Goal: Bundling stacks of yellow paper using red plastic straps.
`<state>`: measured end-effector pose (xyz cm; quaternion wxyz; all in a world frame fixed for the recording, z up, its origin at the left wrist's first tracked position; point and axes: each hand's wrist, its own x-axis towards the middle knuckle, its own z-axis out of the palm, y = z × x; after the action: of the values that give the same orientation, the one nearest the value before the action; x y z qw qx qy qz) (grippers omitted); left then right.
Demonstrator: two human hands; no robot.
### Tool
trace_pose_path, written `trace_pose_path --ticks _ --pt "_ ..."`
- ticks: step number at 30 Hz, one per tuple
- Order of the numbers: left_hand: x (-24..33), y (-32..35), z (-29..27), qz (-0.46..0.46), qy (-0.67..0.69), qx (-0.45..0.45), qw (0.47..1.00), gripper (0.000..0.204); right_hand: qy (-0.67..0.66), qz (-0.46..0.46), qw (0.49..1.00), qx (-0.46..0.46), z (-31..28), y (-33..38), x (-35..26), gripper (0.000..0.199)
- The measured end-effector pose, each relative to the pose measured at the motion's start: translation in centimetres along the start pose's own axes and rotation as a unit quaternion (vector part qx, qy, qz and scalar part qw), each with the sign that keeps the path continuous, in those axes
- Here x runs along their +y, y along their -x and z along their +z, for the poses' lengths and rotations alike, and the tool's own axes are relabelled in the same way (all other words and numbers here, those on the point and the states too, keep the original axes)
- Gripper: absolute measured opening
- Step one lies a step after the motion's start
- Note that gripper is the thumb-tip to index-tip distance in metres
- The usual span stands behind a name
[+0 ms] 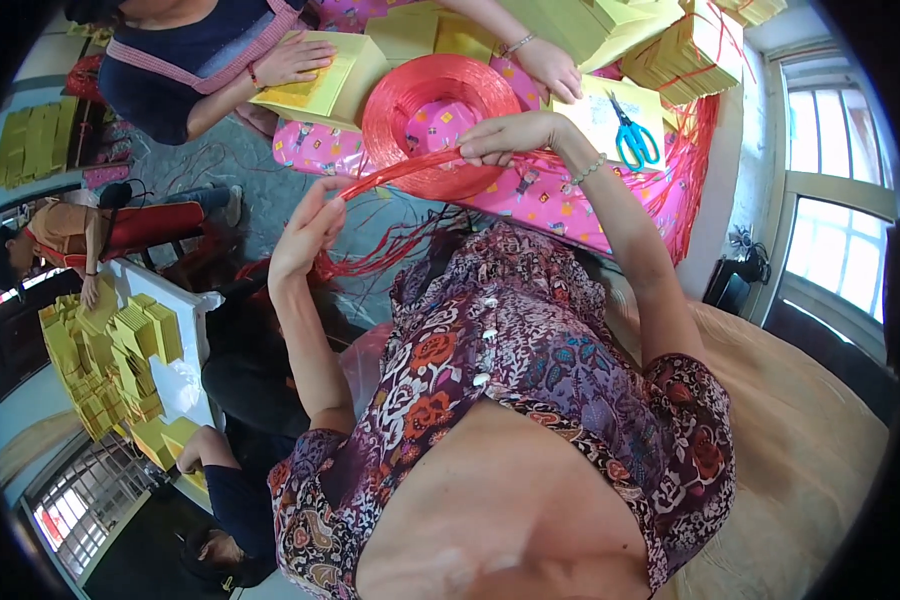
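A bundle of red plastic strings (402, 172) is stretched between my two hands, in front of a large red coil of the same twine (385, 112). My left hand (308, 232) is closed round one end, and loose red strands (380, 258) trail below it. My right hand (515, 138) pinches the other end, above the coil's near right side. To the right of that hand, blue-handled scissors (634, 140) lie on a yellow-and-white paper stack (595, 125).
A pink patterned cloth (555, 212) covers the table. Across it, a co-worker's hand (298, 60) rests on a yellow paper stack (345, 90). Tied yellow bundles (685, 55) stand at the far right. Two people work at a left table with yellow stacks (120, 350).
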<state>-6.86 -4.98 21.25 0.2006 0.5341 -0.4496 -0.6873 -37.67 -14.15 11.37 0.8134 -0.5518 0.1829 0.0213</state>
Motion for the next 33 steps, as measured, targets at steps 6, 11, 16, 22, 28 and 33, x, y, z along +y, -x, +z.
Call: trace_pose_path --ticks 6,11,16,22,28,33 --pt "-3.9 -1.1 -2.1 -0.009 -0.21 -0.006 0.978 0.035 0.167 -0.001 0.985 0.045 0.8 -1.6 -0.2 0.03" --pt "-1.8 -5.3 3.1 0.222 -0.478 -0.026 0.849 0.075 0.33 -0.118 0.934 0.073 3.0 -3.8 0.3 0.031" --pt "-2.5 -9.5 6.9 0.138 -0.341 -0.162 0.916 0.061 0.385 -0.049 0.915 0.107 4.5 -2.1 0.8 0.032" --pt "-4.2 -10.8 8.4 0.075 -0.225 -0.278 0.931 0.046 0.299 -0.012 0.936 0.185 5.2 2.1 1.6 0.035" --pt "-5.2 -10.1 7.6 -0.017 -0.218 -0.15 0.964 0.034 0.184 0.011 0.722 0.667 3.3 13.4 5.5 0.022" --pt "-4.6 -8.0 8.2 -0.09 -0.13 -0.128 0.979 0.028 0.303 0.177 0.579 0.736 1.3 18.3 13.0 0.034"
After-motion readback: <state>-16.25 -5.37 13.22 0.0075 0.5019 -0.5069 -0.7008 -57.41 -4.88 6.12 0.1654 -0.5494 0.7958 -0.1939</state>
